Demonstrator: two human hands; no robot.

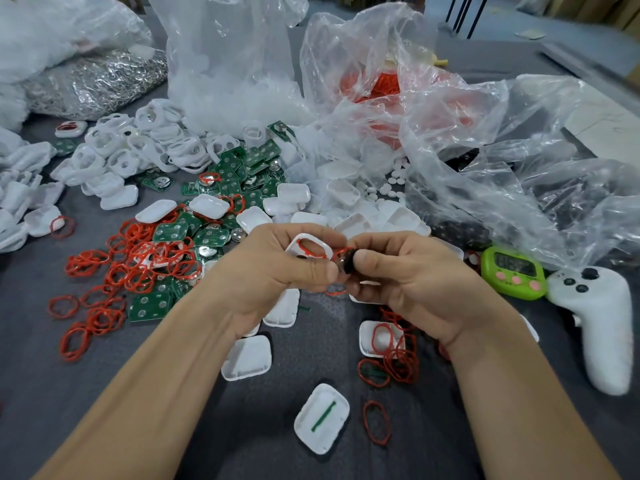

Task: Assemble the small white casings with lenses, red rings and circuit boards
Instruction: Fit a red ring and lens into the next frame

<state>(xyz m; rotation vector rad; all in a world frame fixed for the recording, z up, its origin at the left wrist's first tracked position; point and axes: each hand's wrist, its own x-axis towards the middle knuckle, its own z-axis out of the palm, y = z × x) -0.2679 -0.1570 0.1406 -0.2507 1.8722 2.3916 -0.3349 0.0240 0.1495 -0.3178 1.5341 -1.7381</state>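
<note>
- Gripped in the left hand [277, 271] is one white casing [313, 245], its open side turned up, likely so that the red ring [308, 250] lying along its rim can be watched and pressed home.
- One small dark part [348, 266] is pinched between thumb and forefinger of the right hand [415, 278], just beside the casing. It is probably a lens held ready for fitting, though that cannot be told for certain.
- Nearest the camera, one open shell with a green strip [322, 417] and one loose ring [376, 422] are laid on the grey cloth [207, 427].
- A little further, three more shells can be counted by the wrists. One, the tangled shell [379, 337], is draped with several rings.
- To the right, one green timer [514, 273] and one white controller [602, 327] are set aside, clear of the work.
- To the left, the ring heap [121, 265] and the circuit boards [211, 235] are spread within easy reach — far too many to count.
- Beyond them, white frames [138, 150] are piled, and at least four plastic bags [228, 64] are kept at the back, presumably as stock.
</note>
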